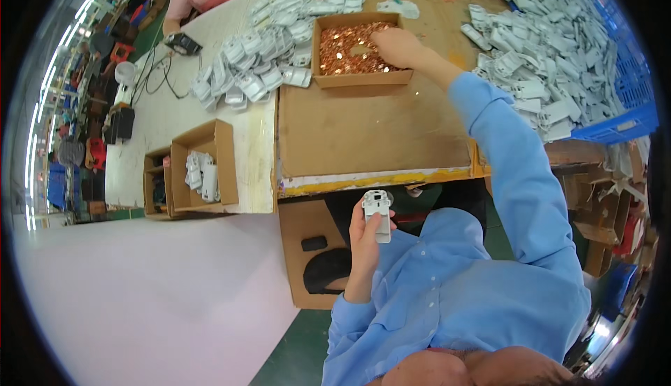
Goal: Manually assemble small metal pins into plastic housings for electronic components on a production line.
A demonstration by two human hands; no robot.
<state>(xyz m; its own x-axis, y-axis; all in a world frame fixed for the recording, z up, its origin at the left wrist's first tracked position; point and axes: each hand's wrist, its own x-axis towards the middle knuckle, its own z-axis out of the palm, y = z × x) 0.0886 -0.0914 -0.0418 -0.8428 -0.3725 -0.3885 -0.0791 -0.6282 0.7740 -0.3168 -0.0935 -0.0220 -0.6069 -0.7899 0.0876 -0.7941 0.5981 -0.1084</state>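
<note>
Just off the near edge of the surface (370,141), the left hand (363,240) is gripping a plastic casing (383,229) while the right hand (400,47), closure unclear, is reaching into a cardboard box (363,80) of copper-coloured pieces (341,49).

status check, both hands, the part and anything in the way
Left hand holding white plastic part. Right hand at copper-coloured pieces in open cardboard box. White heap close to box's left side, no obstruction seen at either hand.

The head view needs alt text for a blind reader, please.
A person's right hand reaches into a cardboard box of copper-coloured pieces while the left hand holds a white part; pale parts lie heaped nearby.
</note>
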